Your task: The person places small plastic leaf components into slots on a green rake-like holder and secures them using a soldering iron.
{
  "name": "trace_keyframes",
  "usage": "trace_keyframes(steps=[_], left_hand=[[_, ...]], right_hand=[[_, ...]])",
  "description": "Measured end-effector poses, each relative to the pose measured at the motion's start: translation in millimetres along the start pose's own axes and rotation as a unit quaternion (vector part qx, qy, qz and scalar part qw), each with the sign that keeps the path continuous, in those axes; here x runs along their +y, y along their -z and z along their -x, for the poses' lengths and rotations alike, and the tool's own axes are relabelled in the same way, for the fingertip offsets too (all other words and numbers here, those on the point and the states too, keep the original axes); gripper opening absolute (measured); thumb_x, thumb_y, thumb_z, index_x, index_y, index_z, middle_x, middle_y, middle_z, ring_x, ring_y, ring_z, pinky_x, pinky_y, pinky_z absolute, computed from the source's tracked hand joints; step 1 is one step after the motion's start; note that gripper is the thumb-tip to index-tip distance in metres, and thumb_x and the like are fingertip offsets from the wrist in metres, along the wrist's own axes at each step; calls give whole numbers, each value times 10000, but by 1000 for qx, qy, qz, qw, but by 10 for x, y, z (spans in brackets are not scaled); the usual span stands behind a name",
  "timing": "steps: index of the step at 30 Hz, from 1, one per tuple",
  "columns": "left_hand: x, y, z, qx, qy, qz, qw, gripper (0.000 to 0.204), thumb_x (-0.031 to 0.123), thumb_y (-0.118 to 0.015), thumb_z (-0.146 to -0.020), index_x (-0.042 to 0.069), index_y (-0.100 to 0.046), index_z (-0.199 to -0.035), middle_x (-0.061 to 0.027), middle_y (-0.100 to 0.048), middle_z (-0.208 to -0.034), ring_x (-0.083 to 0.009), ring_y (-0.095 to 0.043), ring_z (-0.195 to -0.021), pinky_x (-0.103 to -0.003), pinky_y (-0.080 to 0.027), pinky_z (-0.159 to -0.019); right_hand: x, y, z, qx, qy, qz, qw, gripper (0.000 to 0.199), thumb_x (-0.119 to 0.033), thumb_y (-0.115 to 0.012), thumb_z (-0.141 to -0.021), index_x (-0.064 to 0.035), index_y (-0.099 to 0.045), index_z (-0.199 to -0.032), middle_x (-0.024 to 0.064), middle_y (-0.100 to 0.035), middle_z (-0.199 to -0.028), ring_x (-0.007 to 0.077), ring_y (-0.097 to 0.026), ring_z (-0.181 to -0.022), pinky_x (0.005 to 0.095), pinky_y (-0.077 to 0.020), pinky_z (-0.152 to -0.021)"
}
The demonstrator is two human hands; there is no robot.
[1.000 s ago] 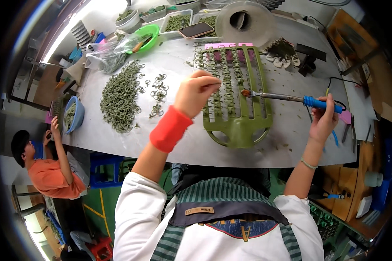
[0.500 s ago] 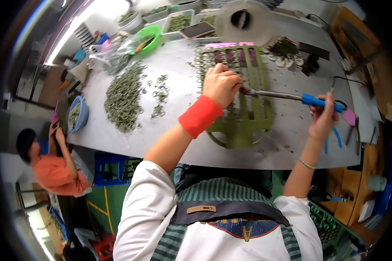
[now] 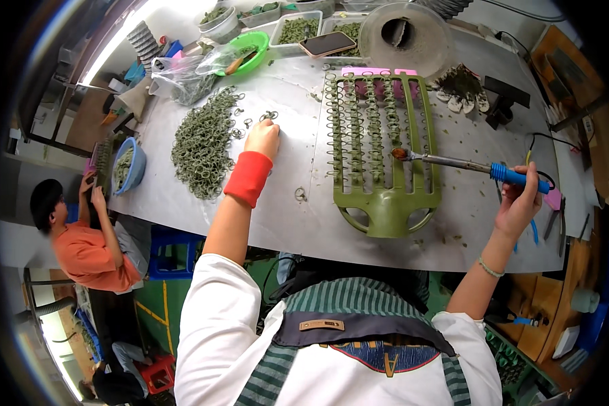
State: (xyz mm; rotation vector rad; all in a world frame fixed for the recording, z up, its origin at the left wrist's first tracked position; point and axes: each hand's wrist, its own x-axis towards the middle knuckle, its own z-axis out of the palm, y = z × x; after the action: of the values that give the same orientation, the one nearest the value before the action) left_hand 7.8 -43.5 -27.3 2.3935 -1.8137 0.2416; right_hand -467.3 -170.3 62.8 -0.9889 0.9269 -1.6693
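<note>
My left hand (image 3: 262,140), with a red wristband, is closed at the fingertips on a few small green rings (image 3: 269,114), right of a large pile of the same rings (image 3: 203,152). Its palm side is hidden. In my right hand (image 3: 519,203) is a soldering iron (image 3: 453,162) by its blue handle. The iron's brown tip hovers over or touches an olive-green slotted plastic frame (image 3: 388,206); which, I cannot tell. Rows of rings (image 3: 353,135) line the frame's left and middle bars, while its right bars look bare.
Behind the frame are a pink block (image 3: 406,73), a phone (image 3: 327,44), tubs of green parts (image 3: 298,30) and a round extraction hood (image 3: 423,47). A glove (image 3: 461,91) and a black stand (image 3: 501,108) are at right. A co-worker in orange (image 3: 91,247) sits at left.
My left hand has moved left from the frame to the loose rings. The soldering iron stays in my right hand over the frame. The whole view has shifted slightly.
</note>
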Motion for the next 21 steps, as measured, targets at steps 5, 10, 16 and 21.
trace_keyframes(steps=[5,10,16,21], left_hand=[[-86,-146,35,100,-26,-11,995,128,76,-615,-797,38,-672,-906,-135,-634,-951,-331,-595,-890,-412,-498,-806],[-181,14,82,152,59,139,977,81,94,-655,-793,49,-708,-835,-98,-671,-855,-293,-638,-783,-367,-513,-730],[777,666,62,117,6,385,915,150,3,-628,-843,3,-704,-972,-62,-636,-886,-141,-653,-738,-251,-519,-662],[1828,842,12,117,-151,376,907,113,45,-679,-809,50,-703,-919,-55,-645,-871,-213,-623,-737,-293,-521,-664]], right_hand=[[-12,-40,18,3,6,15,1000,281,-276,-648,-879,-26,-651,-750,43,-627,-688,83,-536,-485,202,-407,-456],[-47,-30,38,1,6,5,1000,280,-273,-649,-879,-26,-652,-748,44,-625,-676,83,-540,-485,206,-408,-451],[-27,30,39,13,1,9,1000,279,-273,-657,-876,-26,-650,-747,50,-627,-671,89,-551,-484,211,-413,-442],[23,70,-7,4,3,-10,1000,271,-266,-672,-866,-16,-657,-761,74,-645,-706,106,-556,-477,221,-435,-446]])
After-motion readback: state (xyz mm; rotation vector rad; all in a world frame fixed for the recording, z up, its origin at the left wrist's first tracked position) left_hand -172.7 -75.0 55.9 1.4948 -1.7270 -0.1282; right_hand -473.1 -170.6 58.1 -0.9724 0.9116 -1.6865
